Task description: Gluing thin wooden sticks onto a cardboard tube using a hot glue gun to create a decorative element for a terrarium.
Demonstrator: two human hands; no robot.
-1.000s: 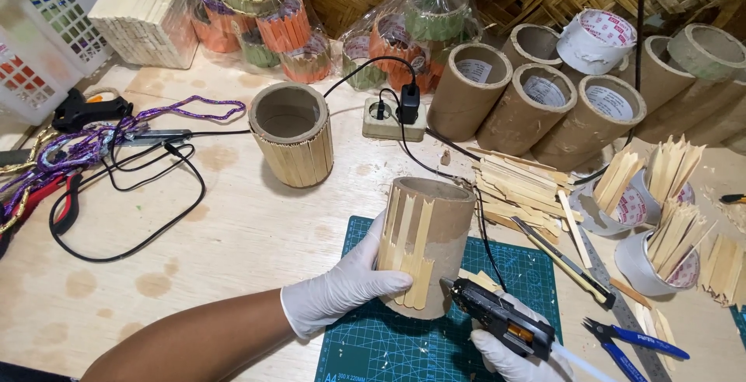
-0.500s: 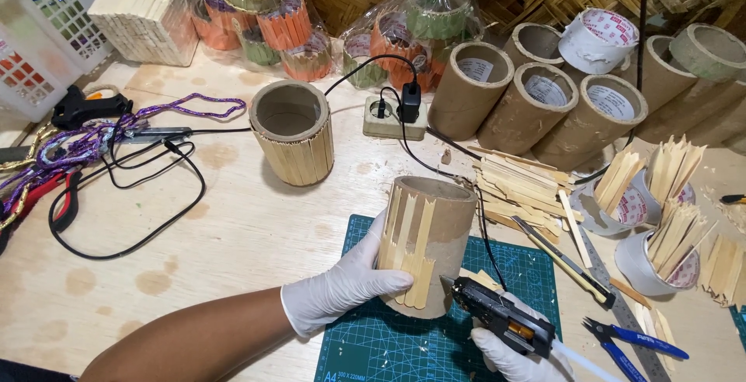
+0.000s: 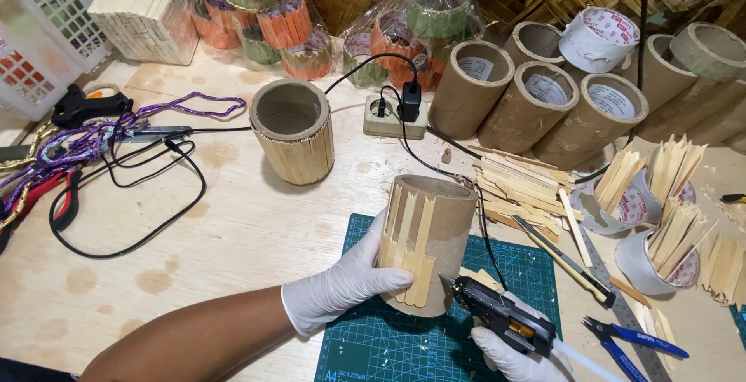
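Right hand (image 3: pixel 517 351), white glove, bottom edge: closed around a black glue gun (image 3: pixel 501 321), nozzle pointing at the lower side of the tube, close to it; contact cannot be told

Left hand (image 3: pixel 342 285), white glove: fingers spread and pressed flat against the wooden sticks (image 3: pixel 412 246) on the tube's side, thumb behind

Tube (image 3: pixel 427 242), brown cardboard, upright on the green cutting mat (image 3: pixel 388 343); a few pale sticks stand side by side on its near face, the rest bare

Blue pliers (image 3: pixel 633 339) and a metal ruler (image 3: pixel 614 293), just right of the mat

Loose sticks in a heap (image 3: pixel 513 188), beyond the mat's right corner

Tape rolls (image 3: pixel 653 234) stuffed with upright sticks, right side

Finished tube (image 3: pixel 294 141), fully clad in sticks, upright at table centre, well apart from the hands

Black cable (image 3: pixel 132 195) in loops, purple cord (image 3: pixel 116 129) and red-handled tool (image 3: pixel 58 195), left side

Power strip (image 3: pixel 395 115) with a black plug, behind the held tube

Bare cardboard tubes (image 3: pixel 536 98), lying in a row, far right

Wrapped, coloured stick holders (image 3: pixel 264 17), far centre

Stack of sticks (image 3: pixel 144 13) and white basket (image 3: pixel 35 32), far left
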